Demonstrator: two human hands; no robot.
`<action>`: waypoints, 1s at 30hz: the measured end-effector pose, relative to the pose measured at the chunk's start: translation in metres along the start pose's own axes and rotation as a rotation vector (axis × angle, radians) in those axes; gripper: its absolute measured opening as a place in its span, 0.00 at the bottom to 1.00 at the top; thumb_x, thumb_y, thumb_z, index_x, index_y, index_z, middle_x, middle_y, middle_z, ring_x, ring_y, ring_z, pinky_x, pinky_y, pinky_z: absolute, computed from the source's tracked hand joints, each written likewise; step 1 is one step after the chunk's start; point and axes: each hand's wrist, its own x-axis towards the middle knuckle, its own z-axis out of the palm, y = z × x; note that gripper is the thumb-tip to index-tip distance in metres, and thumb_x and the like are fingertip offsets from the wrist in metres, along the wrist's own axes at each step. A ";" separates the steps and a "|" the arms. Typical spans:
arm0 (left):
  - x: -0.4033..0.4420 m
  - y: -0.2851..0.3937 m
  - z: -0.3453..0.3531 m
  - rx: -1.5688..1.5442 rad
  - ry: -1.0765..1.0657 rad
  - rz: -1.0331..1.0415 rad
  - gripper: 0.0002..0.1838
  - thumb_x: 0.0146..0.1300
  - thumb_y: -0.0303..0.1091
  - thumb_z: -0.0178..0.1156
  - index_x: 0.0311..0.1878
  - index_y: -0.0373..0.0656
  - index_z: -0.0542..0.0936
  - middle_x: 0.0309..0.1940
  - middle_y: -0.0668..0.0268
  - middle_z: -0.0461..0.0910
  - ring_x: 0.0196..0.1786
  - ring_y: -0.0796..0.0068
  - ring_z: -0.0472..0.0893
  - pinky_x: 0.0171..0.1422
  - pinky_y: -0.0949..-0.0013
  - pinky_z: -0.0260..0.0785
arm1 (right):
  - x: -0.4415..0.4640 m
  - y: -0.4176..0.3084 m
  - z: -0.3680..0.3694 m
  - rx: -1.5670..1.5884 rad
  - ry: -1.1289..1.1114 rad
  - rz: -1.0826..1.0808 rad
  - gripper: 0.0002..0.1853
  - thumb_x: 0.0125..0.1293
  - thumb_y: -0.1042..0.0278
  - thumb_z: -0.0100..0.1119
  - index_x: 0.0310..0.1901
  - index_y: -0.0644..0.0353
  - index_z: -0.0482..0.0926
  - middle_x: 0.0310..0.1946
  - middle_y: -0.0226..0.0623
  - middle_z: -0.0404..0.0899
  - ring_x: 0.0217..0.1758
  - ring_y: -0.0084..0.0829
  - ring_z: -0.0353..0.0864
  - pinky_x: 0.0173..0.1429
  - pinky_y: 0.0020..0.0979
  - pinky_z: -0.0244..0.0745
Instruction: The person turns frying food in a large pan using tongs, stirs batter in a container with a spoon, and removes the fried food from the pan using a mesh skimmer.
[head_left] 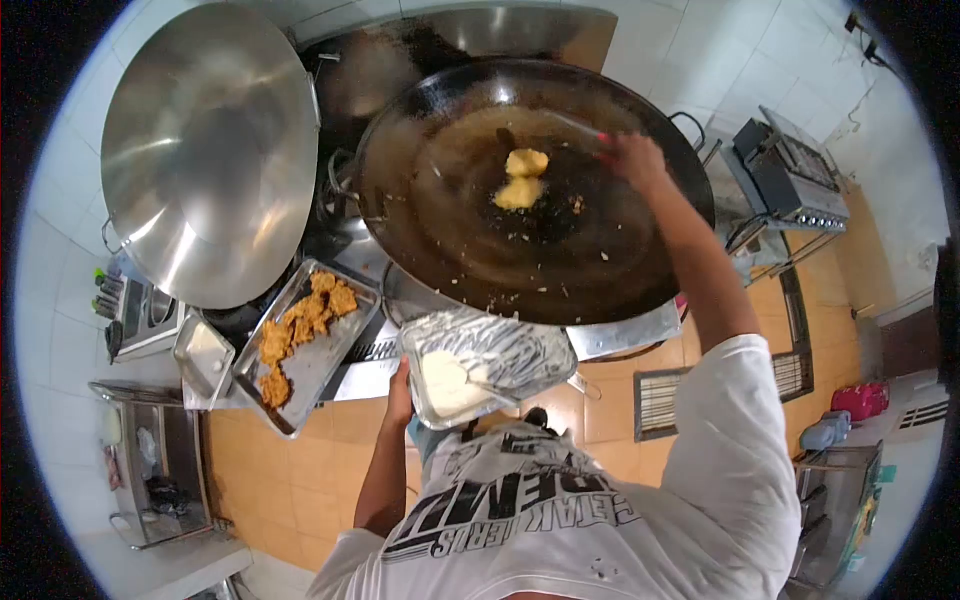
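My left hand (400, 392) grips the left side of a metal tray (566, 362) smeared with pale batter, with a thicker pool of batter (445, 385) at its left end. The tray is just below the near rim of a large dark wok (440, 250). Over the wok's right side, my right hand (634, 160) is closed on a thin metal utensil (572, 123) with a red handle; its exact kind is unclear. Two pale yellow battered pieces (522, 178) lie in the oil in the middle of the wok, left of my right hand. Small crumbs float around them.
A metal tray (322, 376) of browned fried pieces (300, 328) stands left of the wok, beside a small metal pan (205, 360). A big shiny wok (210, 150) leans at the upper left. An oven-like appliance (790, 170) stands at the right.
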 end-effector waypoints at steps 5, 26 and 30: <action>-0.001 0.000 0.004 -0.159 -0.117 -0.018 0.31 0.70 0.54 0.42 0.59 0.34 0.69 0.52 0.59 0.76 0.54 0.68 0.76 0.61 0.67 0.66 | -0.063 0.019 -0.047 -0.083 0.144 -0.134 0.22 0.55 0.52 0.64 0.47 0.57 0.76 0.34 0.47 0.80 0.40 0.45 0.82 0.44 0.44 0.79; -0.004 0.003 0.008 -0.121 -0.018 -0.054 0.27 0.69 0.51 0.43 0.62 0.41 0.67 0.55 0.61 0.74 0.56 0.65 0.74 0.64 0.64 0.64 | -0.518 0.188 0.115 1.085 0.518 0.926 0.19 0.59 0.68 0.61 0.50 0.63 0.70 0.29 0.29 0.71 0.25 0.18 0.71 0.26 0.22 0.66; 0.003 0.003 0.004 -0.155 -0.043 -0.110 0.27 0.68 0.52 0.44 0.61 0.42 0.68 0.54 0.61 0.75 0.56 0.63 0.74 0.63 0.63 0.65 | -0.601 0.130 0.193 1.187 0.246 1.265 0.18 0.55 0.68 0.65 0.45 0.64 0.72 0.25 0.35 0.77 0.17 0.20 0.71 0.19 0.22 0.66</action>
